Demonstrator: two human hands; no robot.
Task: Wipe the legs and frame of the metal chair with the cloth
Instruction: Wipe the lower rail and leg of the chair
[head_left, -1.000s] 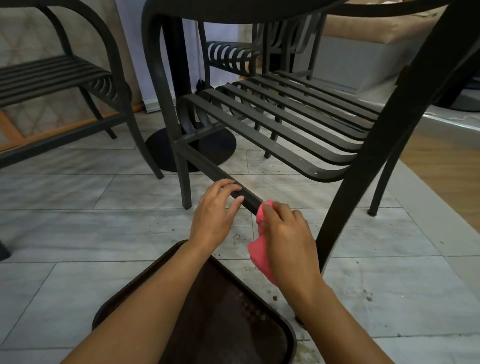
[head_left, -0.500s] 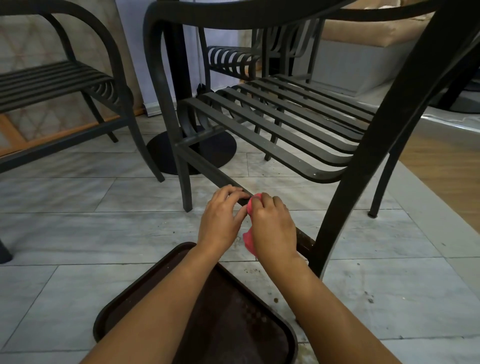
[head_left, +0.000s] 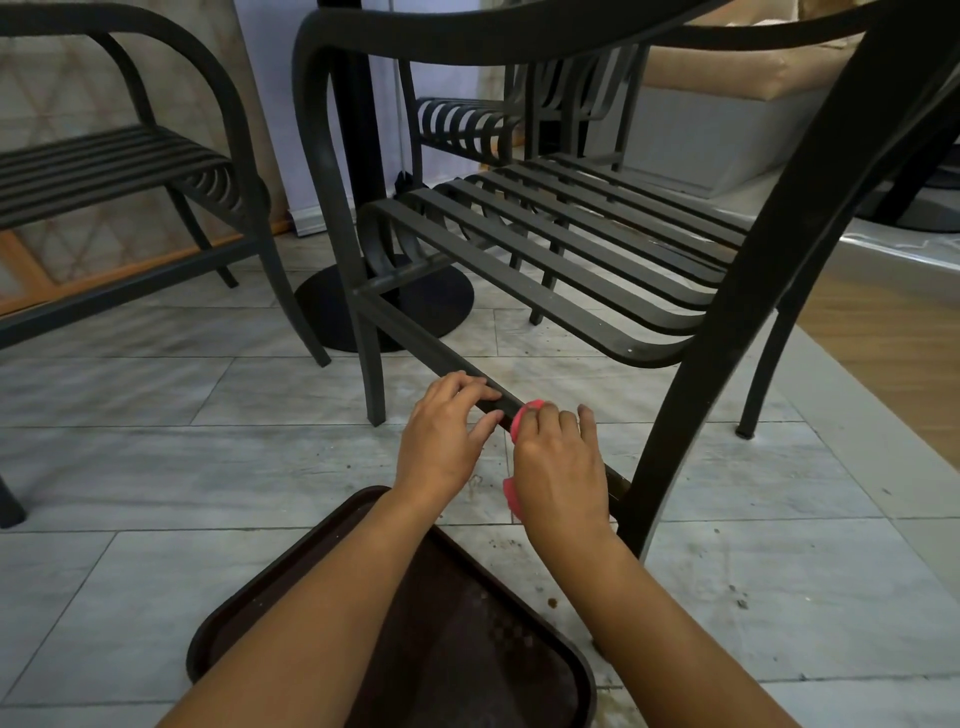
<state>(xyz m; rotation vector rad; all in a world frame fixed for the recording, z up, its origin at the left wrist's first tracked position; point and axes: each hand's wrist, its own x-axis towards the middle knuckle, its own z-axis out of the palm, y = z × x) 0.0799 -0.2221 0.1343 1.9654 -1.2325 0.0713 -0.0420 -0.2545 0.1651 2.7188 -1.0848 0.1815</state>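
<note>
A dark metal chair (head_left: 561, 249) with a slatted seat stands on the tiled floor in front of me. Its low side rail (head_left: 415, 332) runs from the far leg to the near leg (head_left: 675, 415). My left hand (head_left: 444, 436) rests on that rail with fingers curled over it. Just to its right, my right hand (head_left: 558, 462) presses a pink cloth (head_left: 522, 415) against the same rail. Most of the cloth is hidden under the hand; a corner hangs below at the wrist.
A dark brown tray (head_left: 467, 649) lies on the floor under my forearms. A second metal chair (head_left: 130, 171) stands at the left, a third (head_left: 467, 119) behind. A round black table base (head_left: 384, 306) sits behind the far leg. Crumbs dot the tiles near the near leg.
Both hands have moved up the rail, away from the near leg. The right hand with the cloth has closed up next to the left hand.
</note>
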